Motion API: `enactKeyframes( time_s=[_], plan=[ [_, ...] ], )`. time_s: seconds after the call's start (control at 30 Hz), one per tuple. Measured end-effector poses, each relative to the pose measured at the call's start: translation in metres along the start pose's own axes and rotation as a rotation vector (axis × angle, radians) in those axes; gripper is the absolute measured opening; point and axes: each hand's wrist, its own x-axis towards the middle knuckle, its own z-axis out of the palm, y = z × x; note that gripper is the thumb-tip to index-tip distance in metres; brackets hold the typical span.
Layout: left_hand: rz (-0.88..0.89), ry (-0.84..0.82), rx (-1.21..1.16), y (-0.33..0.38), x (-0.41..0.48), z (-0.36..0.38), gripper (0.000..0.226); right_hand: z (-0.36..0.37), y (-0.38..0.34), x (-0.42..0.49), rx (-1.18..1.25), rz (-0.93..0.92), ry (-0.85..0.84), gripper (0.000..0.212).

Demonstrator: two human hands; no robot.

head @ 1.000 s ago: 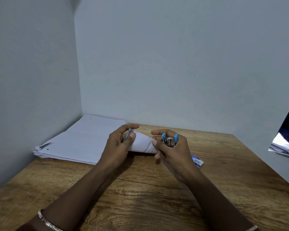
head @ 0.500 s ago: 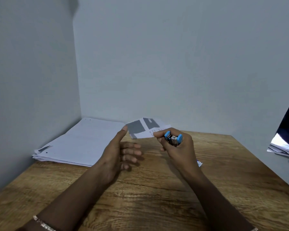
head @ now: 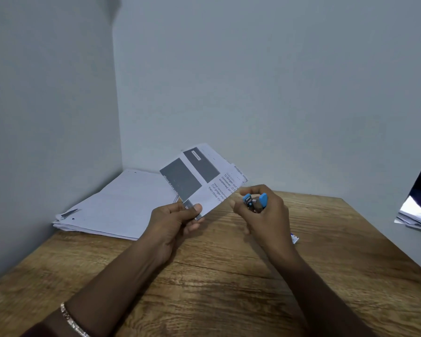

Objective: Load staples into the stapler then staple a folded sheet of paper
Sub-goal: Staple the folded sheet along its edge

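Note:
A folded printed sheet of paper (head: 202, 181), white with two dark grey blocks and some text, is held up tilted above the table. My left hand (head: 178, 217) pinches its lower corner between thumb and fingers. My right hand (head: 260, 210) is closed around a small blue and metal stapler (head: 255, 203), whose blue ends stick out above the fingers. The right hand's fingertips sit at the sheet's right edge; whether they touch it is unclear. A small blue and white staple box (head: 295, 238) peeks out behind my right wrist.
A stack of white sheets (head: 112, 207) lies in the left back corner of the wooden table (head: 229, 288), against grey walls. More papers (head: 413, 216) sit off the table's right side. A bracelet is on my left wrist.
The sheet went from flat between both hands to raised and tilted. My left hand let go, opened, then took hold of the lower corner again. The right hand with the stapler rose slightly.

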Motion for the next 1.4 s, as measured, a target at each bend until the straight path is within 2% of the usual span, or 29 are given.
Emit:
enactKeyframes(
  time_s=[0.1, 0.2, 0.3, 0.4, 0.53, 0.7, 0.93, 1.13, 1.3, 1.4],
  plan=[
    [0.019, 0.004, -0.01, -0.001, -0.001, 0.002, 0.023, 0.007, 0.002, -0.004, -0.04, 0.249, -0.156, 0.037],
    [0.019, -0.009, -0.004, -0.001, -0.002, 0.004, 0.019, 0.013, 0.003, -0.004, 0.147, 0.553, -0.485, 0.052],
    [0.028, -0.021, -0.001, -0.001, -0.004, 0.005, 0.021, 0.016, 0.01, -0.006, 0.222, 0.537, -0.609, 0.061],
    [0.041, -0.035, 0.002, -0.001, -0.007, 0.006, 0.025, 0.019, 0.015, -0.011, 0.173, 0.396, -0.614, 0.054],
    [0.05, -0.033, 0.02, -0.001, -0.008, 0.006, 0.024, 0.021, 0.016, -0.012, 0.326, 0.28, -0.583, 0.039],
    [0.128, -0.044, 0.12, -0.003, -0.007, 0.006, 0.014, 0.022, 0.013, -0.013, 0.405, 0.242, -0.538, 0.038],
    [0.196, -0.02, 0.192, -0.003, -0.008, 0.007, 0.036, 0.02, 0.009, -0.013, 0.431, 0.211, -0.486, 0.033],
    [0.17, -0.085, 0.154, -0.001, -0.011, 0.009, 0.019, 0.019, 0.01, -0.01, 0.491, 0.2, -0.442, 0.039],
    [0.135, -0.138, 0.15, 0.0, -0.014, 0.011, 0.017, 0.019, 0.014, -0.008, 0.496, 0.228, -0.394, 0.048],
    [0.114, -0.154, 0.127, 0.001, -0.013, 0.011, 0.022, 0.019, 0.015, -0.007, 0.483, 0.225, -0.376, 0.045]
  ],
)
